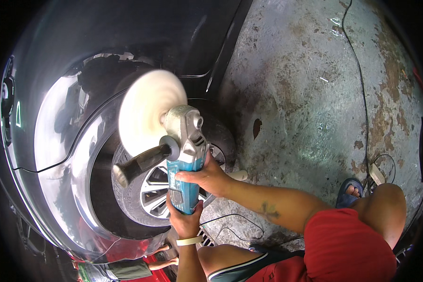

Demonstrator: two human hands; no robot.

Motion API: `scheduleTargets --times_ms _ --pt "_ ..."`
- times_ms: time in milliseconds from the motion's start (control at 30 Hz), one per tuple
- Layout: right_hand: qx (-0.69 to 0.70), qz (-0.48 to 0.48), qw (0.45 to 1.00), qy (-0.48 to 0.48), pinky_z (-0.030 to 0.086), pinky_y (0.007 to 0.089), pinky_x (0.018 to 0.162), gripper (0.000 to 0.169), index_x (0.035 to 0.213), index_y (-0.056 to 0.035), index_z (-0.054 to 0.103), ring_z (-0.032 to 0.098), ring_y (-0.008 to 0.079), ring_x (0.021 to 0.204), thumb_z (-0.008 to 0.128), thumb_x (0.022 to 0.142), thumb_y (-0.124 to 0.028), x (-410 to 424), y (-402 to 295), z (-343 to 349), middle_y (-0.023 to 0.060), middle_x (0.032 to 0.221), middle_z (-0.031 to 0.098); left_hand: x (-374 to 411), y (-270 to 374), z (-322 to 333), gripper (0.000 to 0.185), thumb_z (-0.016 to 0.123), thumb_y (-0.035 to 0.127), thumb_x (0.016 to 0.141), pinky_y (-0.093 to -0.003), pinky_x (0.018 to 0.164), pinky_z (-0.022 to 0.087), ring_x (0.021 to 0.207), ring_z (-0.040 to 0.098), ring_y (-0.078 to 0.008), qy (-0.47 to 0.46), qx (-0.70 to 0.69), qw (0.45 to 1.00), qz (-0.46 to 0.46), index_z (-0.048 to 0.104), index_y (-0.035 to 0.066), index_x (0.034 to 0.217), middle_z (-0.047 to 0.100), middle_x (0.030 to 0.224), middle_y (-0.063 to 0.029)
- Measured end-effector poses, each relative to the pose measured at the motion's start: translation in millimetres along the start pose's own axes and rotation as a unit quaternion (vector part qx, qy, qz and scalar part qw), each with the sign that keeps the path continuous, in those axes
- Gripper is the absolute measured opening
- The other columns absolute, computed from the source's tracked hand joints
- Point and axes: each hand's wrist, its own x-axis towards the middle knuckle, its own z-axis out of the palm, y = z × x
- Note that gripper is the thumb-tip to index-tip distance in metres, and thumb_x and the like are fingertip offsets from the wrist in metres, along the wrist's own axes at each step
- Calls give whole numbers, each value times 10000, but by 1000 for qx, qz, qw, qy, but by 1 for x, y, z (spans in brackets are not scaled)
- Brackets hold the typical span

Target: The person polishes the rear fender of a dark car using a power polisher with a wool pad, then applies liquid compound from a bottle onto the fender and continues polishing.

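Observation:
A blue and grey electric polisher (188,169) is held in front of the car's rear or front wheel. My right hand (208,176) grips the body just below its metal gear head. Lower down, my left hand (185,220), with a pale band at the wrist, grips the tail end. A black side handle (144,164) sticks out from the head, with neither hand on it. The white round polishing pad (151,109) looks blurred, as if spinning. It faces the glossy dark car body panel (61,116) by the wheel arch; whether they touch, I cannot tell.
Behind the tool is the wheel (155,197) with its tyre. A long black cord (361,77) crosses the worn floor to a pale power strip (376,174). Cable loops (246,220) lie near a floor grate (206,238). Another person (127,269) appears at lower left.

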Motion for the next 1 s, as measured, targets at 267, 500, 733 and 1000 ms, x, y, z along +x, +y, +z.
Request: scheduleTargets --times_ms 267,500,733,1000 --pt "30 18 998 43 604 395 1005 470 1404 -106 632 724 164 1120 809 969 -108 19 -22 -57 30 1231 728 13 48 18 1045 1043 299 659 -541 798 621 933 781 -491 -27 64 997 21 526 110 1547 791 1061 -267" --pt "-11 -9 1000 7 565 394 1074 665 1495 -137 549 666 163 1229 853 910 -49 18 -33 -44 26 1338 673 10 45 31 999 1016 270 716 -527 864 615 1015 784 -476 -31 0 999 -22 479 111 1543 791 1107 -266" --pt "33 -4 997 74 623 372 971 546 1422 -142 600 724 166 1122 860 942 -165 43 -48 -93 29 1232 712 29 54 75 1000 990 391 728 -544 751 615 861 780 -480 -48 65 996 25 482 138 1552 784 954 -256" --pt "32 8 999 39 593 500 1100 781 1493 -31 552 710 287 1266 743 995 -602 112 -108 -185 131 1375 706 86 151 115 975 983 363 732 -549 701 606 810 770 -489 -87 83 991 51 478 182 1546 788 890 -239"
